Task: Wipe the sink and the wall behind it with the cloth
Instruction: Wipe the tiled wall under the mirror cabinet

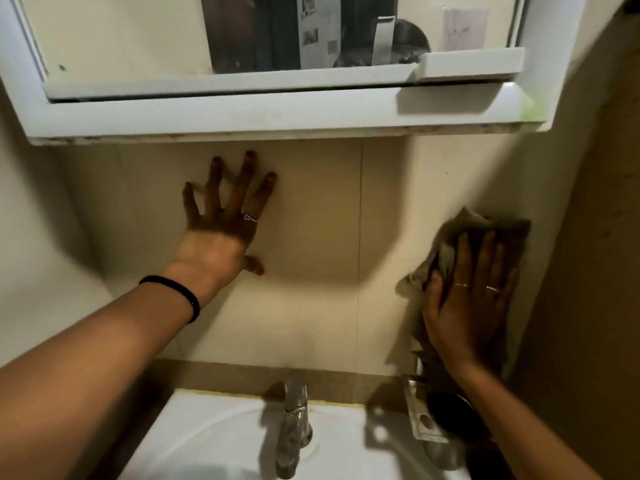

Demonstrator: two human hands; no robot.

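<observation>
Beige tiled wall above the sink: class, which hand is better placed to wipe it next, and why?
Right. The right hand already presses the crumpled grey-brown cloth flat against the beige tiled wall. The left hand rests bare on the wall, fingers spread.

No legible text, brand, number or sign.

Mirror cabinet [277, 112], above the sink: the glass reflects a tall pale panel [317, 29] bearing small dark printed patches, possibly pictures with captions; too blurred to read.

Same mirror cabinet, right end of the glass: a pale pinkish sheet [464, 27] with faint marks near its middle; nothing can be made out.

Tap [294, 431] and metal holder [420, 410], below the mirror cabinet at the sink: no marking can be made out.
</observation>
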